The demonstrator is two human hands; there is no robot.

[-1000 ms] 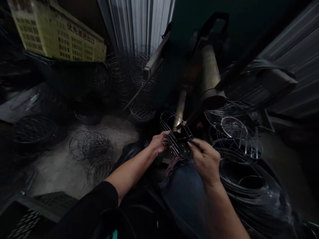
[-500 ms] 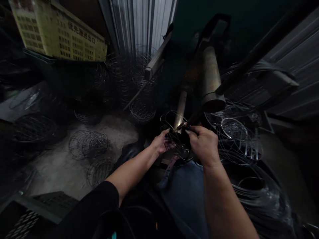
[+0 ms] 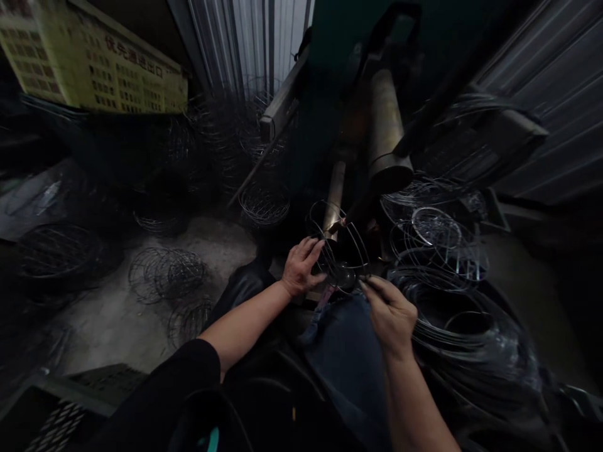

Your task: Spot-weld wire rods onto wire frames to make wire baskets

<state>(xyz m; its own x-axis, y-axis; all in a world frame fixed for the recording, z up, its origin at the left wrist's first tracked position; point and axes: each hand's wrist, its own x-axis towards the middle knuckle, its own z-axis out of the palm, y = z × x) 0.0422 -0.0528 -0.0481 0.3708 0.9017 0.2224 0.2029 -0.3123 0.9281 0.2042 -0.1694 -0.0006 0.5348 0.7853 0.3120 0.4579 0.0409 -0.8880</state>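
Between my hands a round wire frame (image 3: 362, 242) of thin bent metal wire sits tilted around the end of the lower brass-coloured cylinder (image 3: 335, 194). My left hand (image 3: 301, 267) is at the frame's left side, fingers stretched and thumb apart, fingertips at the wires. On the near right side, the thumb and fingers of my right hand (image 3: 391, 307) pinch the frame's rim; the exact grip is dim. Above the frame, a thicker cylinder (image 3: 386, 119) with a dark bar reaches out from a dark green machine (image 3: 325, 81).
Loops of wire (image 3: 447, 339) lie stacked at the right, beside more wire frames (image 3: 438, 229). Several round wire frames (image 3: 164, 273) rest on the floor at left. A yellow crate (image 3: 127, 75) stands at back left, a green crate (image 3: 89, 395) at front left.
My right hand has moved down and nearer along the wire frame's rim. My left hand has opened out with fingers raised. The frame has turned, and the view has shifted slightly.
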